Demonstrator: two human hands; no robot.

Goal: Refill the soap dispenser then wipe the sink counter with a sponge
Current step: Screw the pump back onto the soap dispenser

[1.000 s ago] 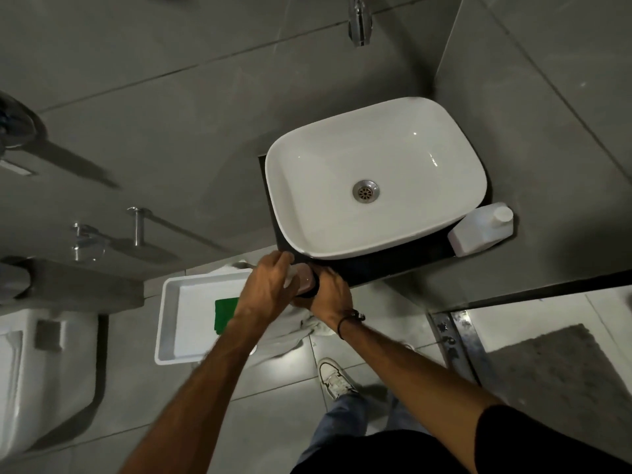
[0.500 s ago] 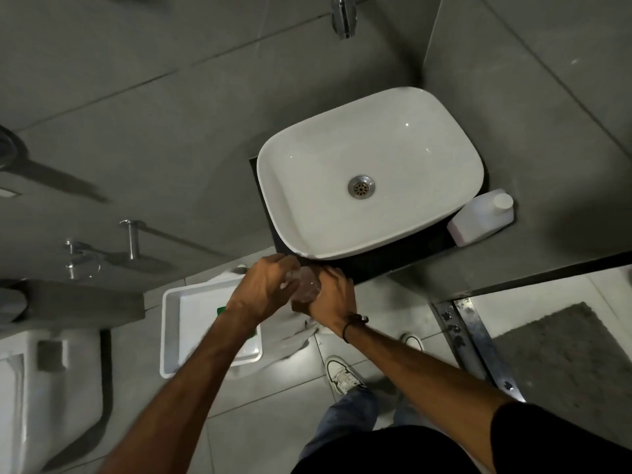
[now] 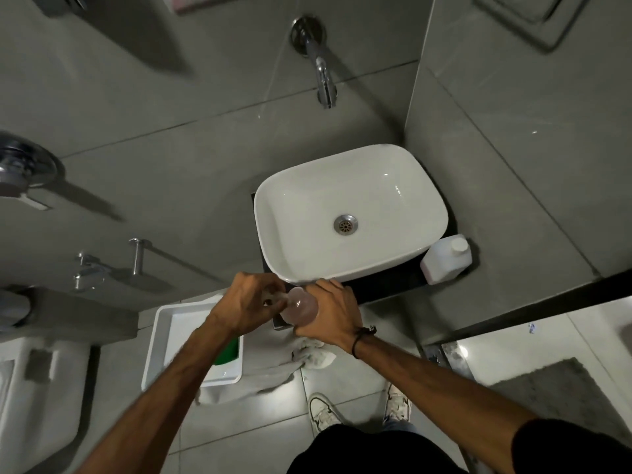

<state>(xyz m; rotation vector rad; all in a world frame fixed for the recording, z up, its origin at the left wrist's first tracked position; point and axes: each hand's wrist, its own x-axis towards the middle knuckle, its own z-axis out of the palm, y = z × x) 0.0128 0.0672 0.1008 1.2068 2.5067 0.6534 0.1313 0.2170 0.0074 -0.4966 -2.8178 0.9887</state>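
A glossy white rectangular ceramic basin (image 3: 349,213) with a silver metal drain (image 3: 345,224) sits on a black surface (image 3: 383,285). At the surface's right corner stands a white plastic bottle (image 3: 446,260) with a white cap. At its front edge is a clear, pinkish soap dispenser bottle (image 3: 299,307). A white plastic tray (image 3: 164,340) holds a bright green sponge (image 3: 227,352) beside a pale grey cloth (image 3: 307,354). Wall tiles (image 3: 171,159) are plain matte grey.

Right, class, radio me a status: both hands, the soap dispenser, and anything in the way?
Left hand grips the pump top; right hand grips the soap dispenser. Refill bottle untouched beside sink. Nothing in the way.
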